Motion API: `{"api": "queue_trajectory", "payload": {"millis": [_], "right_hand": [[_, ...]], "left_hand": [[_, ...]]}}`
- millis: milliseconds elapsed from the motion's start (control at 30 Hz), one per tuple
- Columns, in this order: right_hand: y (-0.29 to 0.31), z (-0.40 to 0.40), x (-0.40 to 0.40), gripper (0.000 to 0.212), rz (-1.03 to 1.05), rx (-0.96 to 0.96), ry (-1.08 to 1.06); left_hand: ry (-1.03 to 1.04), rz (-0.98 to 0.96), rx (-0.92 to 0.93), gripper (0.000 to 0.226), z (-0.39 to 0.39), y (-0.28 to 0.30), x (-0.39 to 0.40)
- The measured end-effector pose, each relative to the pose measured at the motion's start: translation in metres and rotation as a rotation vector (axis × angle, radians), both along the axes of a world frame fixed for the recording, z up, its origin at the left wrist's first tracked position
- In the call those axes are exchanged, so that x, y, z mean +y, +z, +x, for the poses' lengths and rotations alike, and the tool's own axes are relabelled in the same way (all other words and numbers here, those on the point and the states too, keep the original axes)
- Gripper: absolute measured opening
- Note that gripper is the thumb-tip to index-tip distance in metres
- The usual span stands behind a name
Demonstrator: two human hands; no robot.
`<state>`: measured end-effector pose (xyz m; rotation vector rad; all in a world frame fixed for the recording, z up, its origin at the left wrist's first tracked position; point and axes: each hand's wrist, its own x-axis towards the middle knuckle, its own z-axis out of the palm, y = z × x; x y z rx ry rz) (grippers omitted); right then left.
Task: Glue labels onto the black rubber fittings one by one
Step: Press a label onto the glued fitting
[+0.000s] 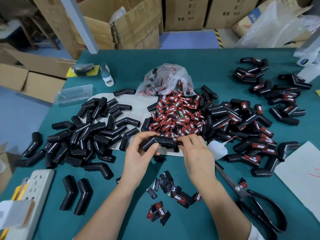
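My left hand [138,153] grips a bent black rubber fitting [158,142] at its left leg, just above the green table. My right hand [195,151] pinches a black and red label [177,144] against the fitting's right end. A heap of red and black labels [178,116] spills from a plastic bag [164,80] behind the hands. Plain fittings [83,135] lie piled to the left. Labelled fittings [251,129] lie piled to the right. A white glue bottle [217,149] lies beside my right hand.
Black scissors [256,201] lie at the front right. Several loose labels [166,196] are scattered between my forearms. A white power strip [34,193] sits at the front left, white paper [301,174] at the right edge. Cardboard boxes [121,23] stand behind the table.
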<state>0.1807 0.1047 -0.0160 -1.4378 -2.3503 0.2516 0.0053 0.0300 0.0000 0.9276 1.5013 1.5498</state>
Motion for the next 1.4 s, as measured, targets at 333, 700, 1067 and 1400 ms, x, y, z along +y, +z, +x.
{"api": "queue_trajectory", "payload": {"millis": [333,700,1067,1400], "right_hand": [[0.001,0.005,0.000,0.046,0.032,0.102,0.004],[0.013,0.008,-0.015,0.074,0.039,-0.027,0.058],[0.012,0.007,-0.012,0.020,-0.253,0.361,0.034],[0.009,0.004,-0.010,0.028,-0.145,0.206,0.036]], "left_hand": [[-0.001,0.005,-0.014,0.031,0.001,0.001,0.000],[-0.003,0.033,-0.062,0.034,0.001,0.002,0.001],[0.017,0.045,-0.037,0.037,0.002,0.007,0.001],[0.024,0.058,-0.052,0.031,0.001,0.005,0.000]]}}
